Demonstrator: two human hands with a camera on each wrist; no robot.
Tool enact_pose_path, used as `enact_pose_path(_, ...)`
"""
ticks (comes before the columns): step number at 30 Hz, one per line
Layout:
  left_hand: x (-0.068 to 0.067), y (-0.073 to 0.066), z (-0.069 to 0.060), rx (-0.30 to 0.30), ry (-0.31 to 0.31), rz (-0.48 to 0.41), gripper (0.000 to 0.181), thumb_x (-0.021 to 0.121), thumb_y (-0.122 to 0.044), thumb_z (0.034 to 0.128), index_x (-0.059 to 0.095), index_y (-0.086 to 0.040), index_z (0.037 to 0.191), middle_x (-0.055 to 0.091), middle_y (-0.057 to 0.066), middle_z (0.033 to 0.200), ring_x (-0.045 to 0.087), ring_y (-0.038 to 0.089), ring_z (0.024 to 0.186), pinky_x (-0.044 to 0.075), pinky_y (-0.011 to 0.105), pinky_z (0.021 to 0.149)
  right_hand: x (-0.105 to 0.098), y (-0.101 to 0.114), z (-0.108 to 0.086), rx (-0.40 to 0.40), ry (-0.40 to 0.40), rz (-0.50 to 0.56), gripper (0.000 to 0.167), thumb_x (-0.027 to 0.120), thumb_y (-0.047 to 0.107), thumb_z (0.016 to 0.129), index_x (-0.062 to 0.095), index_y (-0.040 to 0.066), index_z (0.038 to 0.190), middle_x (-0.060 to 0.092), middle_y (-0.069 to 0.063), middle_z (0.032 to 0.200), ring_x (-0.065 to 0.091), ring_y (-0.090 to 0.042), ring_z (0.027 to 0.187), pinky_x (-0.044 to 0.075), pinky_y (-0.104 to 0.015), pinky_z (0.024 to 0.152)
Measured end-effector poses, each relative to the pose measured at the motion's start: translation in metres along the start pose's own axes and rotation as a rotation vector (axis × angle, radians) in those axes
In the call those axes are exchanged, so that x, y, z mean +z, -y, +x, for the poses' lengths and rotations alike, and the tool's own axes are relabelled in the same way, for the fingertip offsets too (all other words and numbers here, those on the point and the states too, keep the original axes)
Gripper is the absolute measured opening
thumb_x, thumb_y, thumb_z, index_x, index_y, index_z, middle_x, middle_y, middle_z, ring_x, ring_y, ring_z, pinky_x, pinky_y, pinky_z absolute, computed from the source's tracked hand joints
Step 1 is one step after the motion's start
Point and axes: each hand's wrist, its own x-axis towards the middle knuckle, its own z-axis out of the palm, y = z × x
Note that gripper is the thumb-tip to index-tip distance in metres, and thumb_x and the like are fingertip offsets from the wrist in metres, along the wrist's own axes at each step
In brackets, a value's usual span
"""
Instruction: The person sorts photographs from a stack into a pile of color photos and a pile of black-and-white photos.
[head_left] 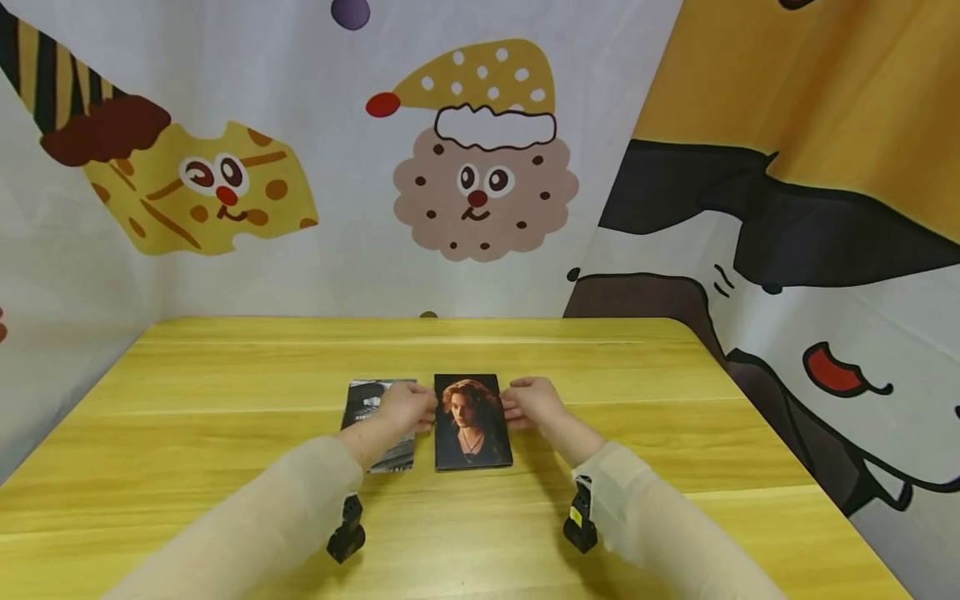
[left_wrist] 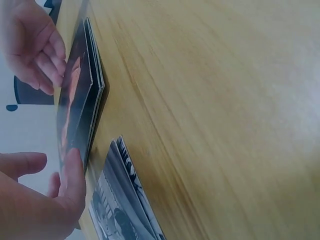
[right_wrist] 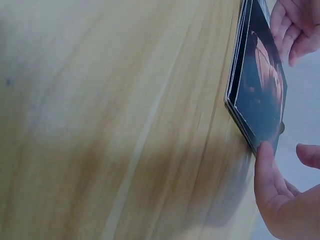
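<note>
Head: we have the portrait card stack [head_left: 472,422] flat on the desk [head_left: 225,375], between our left hand [head_left: 407,406] and right hand [head_left: 535,402]. Both hands look relaxed, fingers extended at its side edges, not pinching. Looks like we're squaring it up; best to press evenly from both sides, fingertips low so they catch every layer, and not lift. Our left forearm and hand sit over the black-and-white card stack [head_left: 365,398], just left, so watch for dragging it. Its middle is hidden under that hand.

Left wrist: dark gap between the portrait stack's layers, so we'd tap the edges flush rather than squeeze, which could bow the top card. Left thumb is spread away from the fingers. Finger-to-edge contact: can't tell. Black-and-white stack is cut off at the bottom.

Right wrist: index fingertip appears to meet the stack's near corner, thumb well apart. Far end is cropped; layer count unreadable.
</note>
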Motion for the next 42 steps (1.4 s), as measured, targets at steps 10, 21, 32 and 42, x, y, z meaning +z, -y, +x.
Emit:
enact_pose_path(10, 0.006, 0.002, 0.006, -0.008, -0.041, -0.081, 0.041, 0.053, 0.001, 0.0889, 0.045, 0.011, 0.129, 0.054, 0.016, 0.097, 0.049, 0.013, 0.066, 0.053, 0.023, 0.058, -0.002, 0.001, -0.001, -0.007, 0.023, 0.017, 0.034, 0.060, 0.002, 0.086, 0.059, -0.006, 0.119, 0.065, -0.004, 0.075, 0.056, -0.009, 0.057, 0.057, -0.028, 0.060)
enact_pose_path(21, 0.006, -0.005, 0.005, -0.013, -0.054, -0.107, 0.040, 0.054, -0.003, 0.0910, 0.047, 0.003, 0.130, 0.059, 0.023, 0.109, 0.057, 0.017, 0.077, 0.055, 0.022, 0.058, -0.004, 0.002, 0.000, -0.001, 0.055, 0.097, 0.044, 0.062, -0.003, 0.084, 0.055, -0.001, 0.127, 0.049, 0.004, 0.053, 0.041, -0.006, 0.047, 0.043, -0.018, 0.045)
enact_pose_path(32, 0.006, -0.010, 0.004, -0.020, -0.053, -0.091, 0.043, 0.054, -0.006, 0.0921, 0.045, -0.001, 0.134, 0.059, 0.026, 0.115, 0.060, 0.018, 0.081, 0.056, 0.023, 0.059, -0.007, 0.007, -0.001, 0.004, 0.055, 0.067, 0.044, 0.062, -0.001, 0.085, 0.055, 0.001, 0.128, 0.049, 0.003, 0.059, 0.040, -0.007, 0.049, 0.042, -0.017, 0.046)
enact_pose_path(42, 0.009, -0.014, 0.004, -0.011, -0.050, -0.077, 0.042, 0.054, -0.006, 0.0923, 0.047, -0.001, 0.134, 0.059, 0.023, 0.113, 0.057, 0.016, 0.077, 0.057, 0.025, 0.062, -0.012, 0.007, -0.003, 0.009, 0.052, 0.069, 0.044, 0.062, 0.000, 0.086, 0.055, 0.001, 0.129, 0.057, 0.001, 0.066, 0.045, -0.009, 0.052, 0.045, -0.019, 0.049)
